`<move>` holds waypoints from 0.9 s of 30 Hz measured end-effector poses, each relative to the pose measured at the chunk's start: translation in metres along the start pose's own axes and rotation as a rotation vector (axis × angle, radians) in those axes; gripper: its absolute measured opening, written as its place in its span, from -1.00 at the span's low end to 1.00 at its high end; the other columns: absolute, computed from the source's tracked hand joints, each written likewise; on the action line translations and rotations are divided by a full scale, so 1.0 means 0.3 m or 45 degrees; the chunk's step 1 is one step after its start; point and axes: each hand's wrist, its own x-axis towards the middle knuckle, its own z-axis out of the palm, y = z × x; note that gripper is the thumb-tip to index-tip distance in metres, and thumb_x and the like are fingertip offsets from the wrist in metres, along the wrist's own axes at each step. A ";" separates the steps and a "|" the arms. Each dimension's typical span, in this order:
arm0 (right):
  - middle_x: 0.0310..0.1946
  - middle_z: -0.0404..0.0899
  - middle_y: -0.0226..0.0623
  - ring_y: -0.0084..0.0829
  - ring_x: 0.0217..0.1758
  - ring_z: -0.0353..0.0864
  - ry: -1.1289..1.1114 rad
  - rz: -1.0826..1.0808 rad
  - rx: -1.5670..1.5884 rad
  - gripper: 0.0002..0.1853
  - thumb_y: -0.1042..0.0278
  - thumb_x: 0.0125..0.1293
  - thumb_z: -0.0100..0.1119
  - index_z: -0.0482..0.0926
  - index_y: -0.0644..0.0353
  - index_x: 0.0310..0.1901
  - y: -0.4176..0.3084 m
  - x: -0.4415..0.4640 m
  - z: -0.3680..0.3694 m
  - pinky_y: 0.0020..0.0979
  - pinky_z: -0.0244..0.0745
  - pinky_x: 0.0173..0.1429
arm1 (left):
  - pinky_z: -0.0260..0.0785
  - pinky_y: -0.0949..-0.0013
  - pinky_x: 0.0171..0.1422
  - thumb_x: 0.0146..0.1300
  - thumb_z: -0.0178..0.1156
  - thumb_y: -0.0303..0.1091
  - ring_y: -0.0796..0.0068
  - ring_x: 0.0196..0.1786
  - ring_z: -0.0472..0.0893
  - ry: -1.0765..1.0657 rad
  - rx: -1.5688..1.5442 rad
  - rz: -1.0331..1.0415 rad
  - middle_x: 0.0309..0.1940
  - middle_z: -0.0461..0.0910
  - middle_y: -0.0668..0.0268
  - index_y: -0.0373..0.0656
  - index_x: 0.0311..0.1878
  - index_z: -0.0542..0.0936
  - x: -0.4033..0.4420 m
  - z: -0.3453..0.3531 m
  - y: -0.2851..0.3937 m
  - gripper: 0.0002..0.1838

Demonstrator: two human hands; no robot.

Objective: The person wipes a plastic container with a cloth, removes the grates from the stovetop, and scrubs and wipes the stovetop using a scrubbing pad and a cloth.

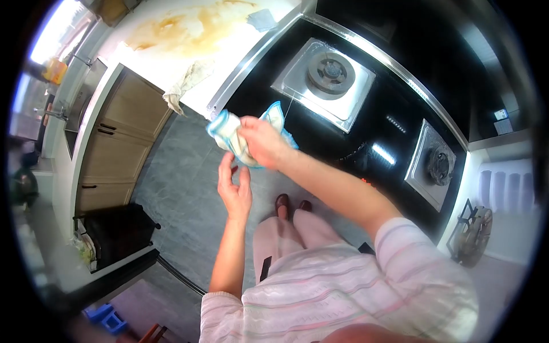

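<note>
A white cloth with blue edging (229,127) is bunched in my right hand (264,142), whose fingers are wrapped round it. One end of the cloth spreads out over the front of the black stove top. Just below the cloth, my left hand (234,191) is raised with its fingers apart and nothing in it. Behind the cloth lies the gas stove (251,77), with one round burner (331,72) on a shiny square plate.
A second burner (440,166) is at the right. The white counter (143,63) carries brown stains, a crumpled pale cloth (191,80) over its edge and a grey-blue cloth (262,20). A black bin (123,237) stands on the floor at the lower left.
</note>
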 end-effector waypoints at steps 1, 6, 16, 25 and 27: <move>-0.31 0.60 -0.30 -0.48 -0.23 0.58 -0.061 0.011 0.209 -0.84 0.49 0.28 0.04 0.52 0.32 -0.15 -0.053 0.011 0.007 -0.47 0.48 -0.11 | 0.37 0.33 0.13 0.18 0.16 -0.52 0.18 0.13 0.50 0.017 -0.031 0.069 0.10 0.49 0.07 -0.20 0.08 0.54 0.031 0.021 0.019 -0.65; -0.14 0.60 -0.20 -0.38 -0.04 0.60 0.159 -0.250 -0.312 -0.76 0.46 0.33 0.03 0.46 0.34 -0.01 -0.243 0.073 -0.214 -0.35 0.49 0.03 | 0.32 0.27 0.21 0.21 0.17 -0.44 0.15 0.19 0.45 -0.118 0.319 0.455 0.14 0.46 0.06 -0.16 0.06 0.56 0.192 0.151 0.066 -0.67; 0.18 0.41 -0.23 -0.24 0.34 0.29 0.930 -0.692 -2.394 -0.69 0.36 0.25 0.07 0.49 0.11 0.04 -0.504 -0.197 -0.848 -0.17 0.13 0.33 | 0.29 0.22 0.17 0.08 0.27 -0.36 0.18 0.07 0.52 -0.464 0.734 0.755 0.00 0.56 0.21 -0.16 -0.08 0.63 0.476 0.418 -0.069 -0.70; 0.30 0.23 -0.15 -0.20 0.44 0.11 0.911 -0.447 -2.530 -0.59 0.45 0.26 -0.02 0.39 0.09 0.18 -0.513 -0.194 -0.805 -0.13 0.01 0.39 | 0.31 0.23 0.20 0.02 0.16 -0.53 0.17 0.07 0.49 -0.994 0.549 0.916 -0.04 0.54 0.25 -0.13 -0.08 0.61 0.847 0.621 -0.077 -0.67; 0.31 0.22 -0.15 -0.19 0.45 0.10 0.918 -0.414 -2.551 -0.57 0.45 0.26 -0.02 0.38 0.09 0.19 -0.517 -0.186 -0.797 -0.11 0.00 0.40 | 0.28 0.22 0.23 0.03 0.17 -0.52 0.17 0.09 0.46 -1.079 0.538 1.018 -0.03 0.52 0.25 -0.12 -0.08 0.60 0.923 0.709 -0.080 -0.67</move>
